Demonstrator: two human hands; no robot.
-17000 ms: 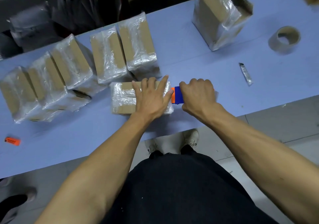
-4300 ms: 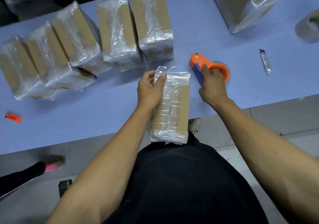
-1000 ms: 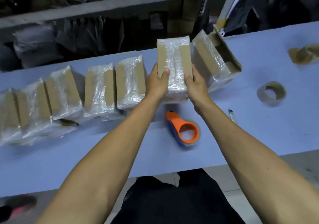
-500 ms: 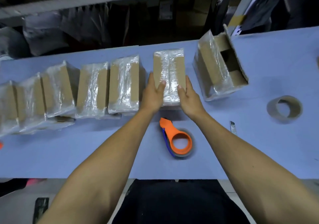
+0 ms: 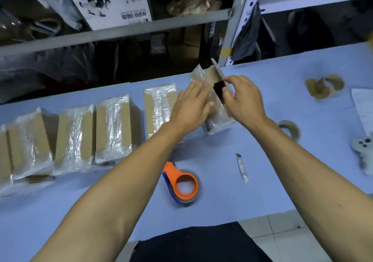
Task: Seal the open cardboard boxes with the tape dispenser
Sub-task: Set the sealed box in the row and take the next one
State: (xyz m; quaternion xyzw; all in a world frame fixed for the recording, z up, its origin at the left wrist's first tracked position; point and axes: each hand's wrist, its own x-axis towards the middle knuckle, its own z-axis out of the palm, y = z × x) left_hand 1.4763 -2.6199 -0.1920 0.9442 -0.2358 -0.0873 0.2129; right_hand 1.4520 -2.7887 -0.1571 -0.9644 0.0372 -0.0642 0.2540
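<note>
Both hands are on the open cardboard box wrapped in clear film (image 5: 217, 108), which stands on the pale blue desk (image 5: 262, 160) at the right end of a row of sealed boxes. The left hand (image 5: 191, 108) lies flat against the box's left side with fingers straight and the thumb reaching toward the front. The right hand (image 5: 242, 98) has its fingers curled and pinches the raised brown flap (image 5: 217, 73) at the dark opening on top.

The orange-and-blue tape dispenser with a clear tape roll (image 5: 182, 184) lies on the desk nearer the person, between the two forearms and touched by neither hand. To the left of the open box, four film-wrapped sealed cardboard boxes (image 5: 115, 128) stand side by side. A small silver utility blade (image 5: 241, 167) lies right of the dispenser. Farther right sit a roll of brown tape (image 5: 289, 129) and a crumpled used tape core (image 5: 324, 86). Metal shelving (image 5: 121, 37) with packages runs behind the desk.
</note>
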